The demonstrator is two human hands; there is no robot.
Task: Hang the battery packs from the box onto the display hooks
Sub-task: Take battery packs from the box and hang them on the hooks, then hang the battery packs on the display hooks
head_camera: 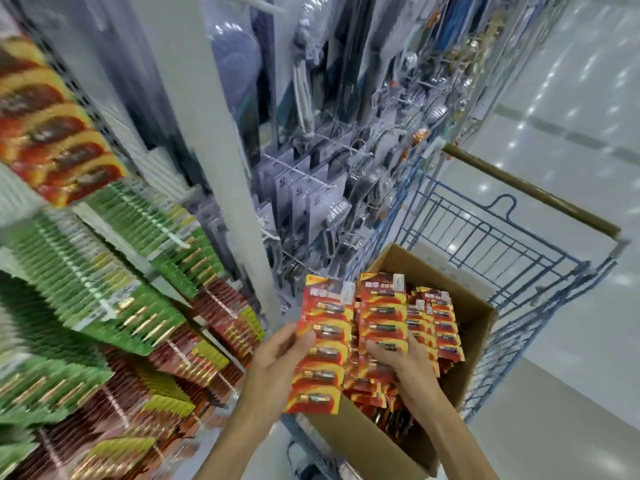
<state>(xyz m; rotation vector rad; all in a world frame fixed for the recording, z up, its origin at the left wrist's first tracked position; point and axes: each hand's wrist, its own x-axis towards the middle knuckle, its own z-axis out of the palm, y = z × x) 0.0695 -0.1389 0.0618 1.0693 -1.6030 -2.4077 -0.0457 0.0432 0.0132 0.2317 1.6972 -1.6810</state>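
Head cam: L hand (277,362) grips the lower left edge of a red-yellow battery strip (323,344), thumb on front; strip stands upright over the box's near-left corner. R hand (403,370) is inside the cardboard box (363,441), thumb across a second strip (382,315), fingers round its right edge. More packs (440,323) fill the box. Box sits in a blue wire cart (519,244). Far left, green packs (104,271) hang on the display rack (114,140), blurred.

1. battery packs (320,344) are showing red cards with wavy yellow bands.
2. box (360,441) is showing plain brown cardboard.
3. cart (519,244) is showing blue wire; handle (530,188) is looking brownish-gold.
4. hanging packs (86,271) are showing green, with gold cells.
5. floor (571,323) is looking pale grey.
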